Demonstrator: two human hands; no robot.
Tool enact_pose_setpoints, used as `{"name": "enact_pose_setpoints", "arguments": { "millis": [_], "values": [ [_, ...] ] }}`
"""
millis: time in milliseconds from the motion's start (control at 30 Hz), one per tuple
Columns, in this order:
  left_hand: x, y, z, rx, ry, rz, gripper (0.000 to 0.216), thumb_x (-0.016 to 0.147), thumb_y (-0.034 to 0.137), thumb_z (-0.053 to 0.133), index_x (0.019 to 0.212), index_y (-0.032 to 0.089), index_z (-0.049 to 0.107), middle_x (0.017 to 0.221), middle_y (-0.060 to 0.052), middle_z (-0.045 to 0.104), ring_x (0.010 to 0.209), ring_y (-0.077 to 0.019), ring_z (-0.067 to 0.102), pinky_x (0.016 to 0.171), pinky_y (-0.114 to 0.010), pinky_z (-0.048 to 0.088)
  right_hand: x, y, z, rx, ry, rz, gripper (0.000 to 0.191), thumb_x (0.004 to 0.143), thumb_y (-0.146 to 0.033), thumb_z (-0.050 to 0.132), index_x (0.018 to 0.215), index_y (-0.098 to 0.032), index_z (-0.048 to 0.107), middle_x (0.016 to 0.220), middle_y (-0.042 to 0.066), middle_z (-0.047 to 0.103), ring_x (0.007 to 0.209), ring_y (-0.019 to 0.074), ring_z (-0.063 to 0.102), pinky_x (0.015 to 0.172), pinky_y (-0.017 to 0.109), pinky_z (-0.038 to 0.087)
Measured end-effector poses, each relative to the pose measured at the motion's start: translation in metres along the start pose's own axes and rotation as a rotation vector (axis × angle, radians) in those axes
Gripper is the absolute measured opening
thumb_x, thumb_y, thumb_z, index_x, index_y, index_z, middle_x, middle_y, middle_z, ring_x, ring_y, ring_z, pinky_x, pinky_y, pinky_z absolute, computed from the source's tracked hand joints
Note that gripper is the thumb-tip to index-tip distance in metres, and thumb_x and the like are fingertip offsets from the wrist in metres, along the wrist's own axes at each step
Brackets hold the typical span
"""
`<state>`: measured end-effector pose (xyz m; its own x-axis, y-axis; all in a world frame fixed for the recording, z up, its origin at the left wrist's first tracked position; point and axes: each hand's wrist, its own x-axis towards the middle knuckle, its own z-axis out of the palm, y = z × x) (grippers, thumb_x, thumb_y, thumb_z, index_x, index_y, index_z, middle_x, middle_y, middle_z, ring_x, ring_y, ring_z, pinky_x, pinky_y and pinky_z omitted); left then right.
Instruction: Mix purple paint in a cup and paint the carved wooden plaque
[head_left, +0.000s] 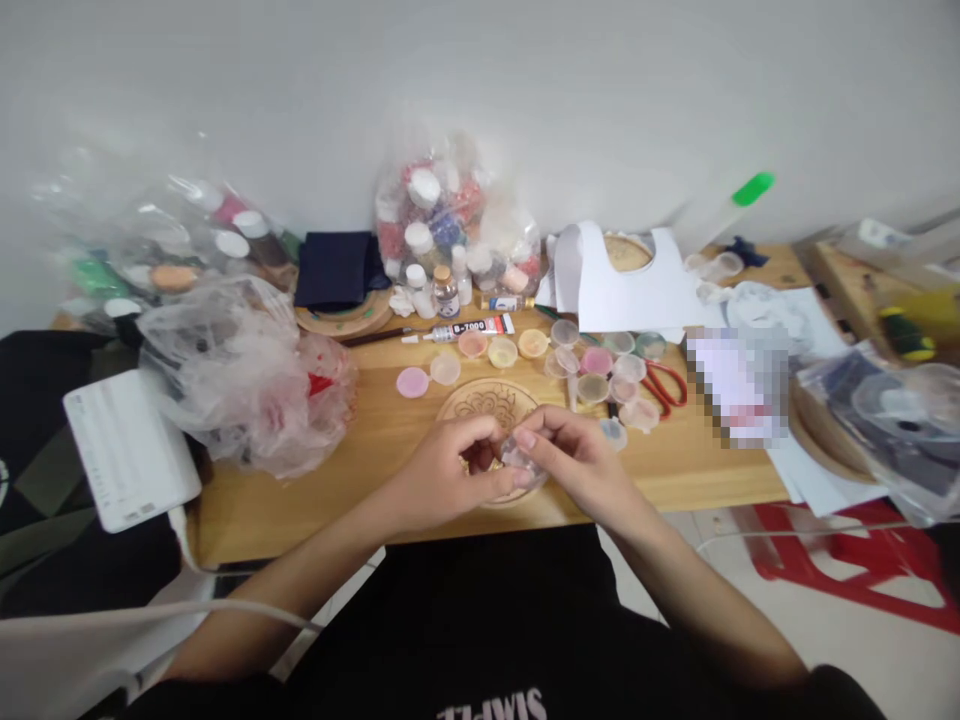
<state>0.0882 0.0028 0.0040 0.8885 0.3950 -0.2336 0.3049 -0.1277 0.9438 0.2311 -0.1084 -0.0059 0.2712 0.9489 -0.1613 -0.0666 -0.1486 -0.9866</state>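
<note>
My left hand (461, 465) and my right hand (574, 460) meet close together over a round wooden board (459, 402) with a line drawing on it. The fingers of both are closed on a small clear plastic piece (523, 458); whether it is a cup or a bag, I cannot tell. Some gold-coloured bits (480, 466) show by the left fingers, partly hidden. Past the board lie small lidded plastic cups, among them a pink-purple cup (412, 382), a yellow one (502, 351) and a bright pink one (597, 361).
A glue tube (469, 328) and small bottles (446, 295) stand behind. Red-handled scissors (666, 388) lie right of the cups, near white paper (619, 290). A crumpled plastic bag (240, 370) and white power bank (131, 450) are left. A bag of jars (457, 220) rests against the wall.
</note>
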Motion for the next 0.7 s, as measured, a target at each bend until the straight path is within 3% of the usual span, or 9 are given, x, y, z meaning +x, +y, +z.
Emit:
{"name": "enact_pose_setpoints", "arguments": {
  "millis": [67, 133, 233, 333, 467, 567, 633, 700],
  "values": [
    [0.002, -0.005, 0.0, -0.04, -0.001, -0.02, 0.034, 0.078, 0.045, 0.066, 0.067, 0.018, 0.049, 0.065, 0.003, 0.047, 0.064, -0.0116, 0.044, 0.059, -0.025, 0.036, 0.0, 0.0, -0.002, -0.164, 0.03, -0.086, 0.035, 0.094, -0.049, 0.056, 0.08, -0.018, 0.064, 0.068, 0.0, 0.067, 0.059, 0.0116, 0.063, 0.055, 0.023, 0.05],
    [0.004, -0.01, -0.001, -0.063, 0.022, -0.031, 0.036, 0.079, 0.048, 0.064, 0.067, 0.018, 0.048, 0.064, 0.003, 0.046, 0.063, -0.0116, 0.043, 0.059, -0.025, 0.035, -0.001, -0.002, -0.005, -0.367, 0.063, -0.23, 0.028, 0.097, -0.044, 0.052, 0.099, -0.019, 0.065, 0.086, 0.005, 0.073, 0.075, 0.0156, 0.068, 0.065, 0.028, 0.056],
    [0.009, -0.017, -0.004, -0.073, 0.092, -0.039, 0.04, 0.082, 0.054, 0.06, 0.068, 0.018, 0.049, 0.065, 0.002, 0.048, 0.064, -0.0126, 0.045, 0.06, -0.026, 0.037, -0.001, -0.009, -0.007, -0.665, 0.041, -0.47, 0.045, 0.09, -0.039, 0.065, 0.129, -0.02, 0.054, 0.122, 0.014, 0.067, 0.11, 0.0256, 0.066, 0.089, 0.042, 0.057],
    [0.012, -0.021, -0.004, -0.111, 0.116, -0.029, 0.043, 0.082, 0.059, 0.059, 0.072, 0.018, 0.052, 0.067, 0.002, 0.051, 0.065, -0.0133, 0.047, 0.06, -0.026, 0.039, 0.002, -0.015, -0.007, -0.854, -0.047, -0.571, 0.045, 0.088, -0.025, 0.064, 0.131, -0.019, 0.053, 0.126, 0.015, 0.065, 0.117, 0.0281, 0.063, 0.093, 0.046, 0.056],
    [0.011, -0.023, -0.004, -0.148, 0.127, 0.018, 0.044, 0.086, 0.06, 0.055, 0.075, 0.018, 0.054, 0.068, 0.001, 0.051, 0.062, -0.0124, 0.046, 0.058, -0.026, 0.039, 0.018, -0.021, -0.013, -0.893, -0.111, -0.577, 0.032, 0.086, -0.014, 0.057, 0.118, -0.016, 0.06, 0.111, 0.012, 0.071, 0.104, 0.025, 0.068, 0.085, 0.041, 0.057],
    [0.007, -0.026, -0.013, -0.063, 0.177, 0.056, 0.042, 0.092, 0.055, 0.048, 0.076, 0.018, 0.055, 0.067, 0.001, 0.052, 0.063, -0.0132, 0.05, 0.059, -0.026, 0.042, 0.043, -0.026, -0.031, -0.917, -0.021, -0.502, 0.032, 0.079, -0.013, 0.058, 0.111, -0.015, 0.063, 0.1, 0.01, 0.073, 0.091, 0.0225, 0.069, 0.078, 0.036, 0.056],
    [0.007, -0.033, -0.024, 0.077, 0.295, 0.104, 0.036, 0.094, 0.048, 0.047, 0.077, 0.018, 0.057, 0.071, 0.0, 0.056, 0.068, -0.0145, 0.054, 0.063, -0.026, 0.044, 0.067, -0.029, -0.045, -1.02, 0.136, -0.4, 0.035, 0.076, -0.016, 0.061, 0.111, -0.014, 0.064, 0.101, 0.011, 0.073, 0.088, 0.0238, 0.069, 0.077, 0.036, 0.054],
    [0.009, -0.045, -0.036, 0.245, 0.472, 0.189, 0.028, 0.094, 0.041, 0.049, 0.081, 0.018, 0.059, 0.077, -0.002, 0.061, 0.072, -0.0154, 0.056, 0.068, -0.028, 0.046, 0.091, -0.032, -0.055, -1.167, 0.199, -0.21, 0.035, 0.075, -0.018, 0.063, 0.11, -0.015, 0.065, 0.102, 0.011, 0.073, 0.088, 0.0241, 0.069, 0.078, 0.035, 0.052]
  ]
}}
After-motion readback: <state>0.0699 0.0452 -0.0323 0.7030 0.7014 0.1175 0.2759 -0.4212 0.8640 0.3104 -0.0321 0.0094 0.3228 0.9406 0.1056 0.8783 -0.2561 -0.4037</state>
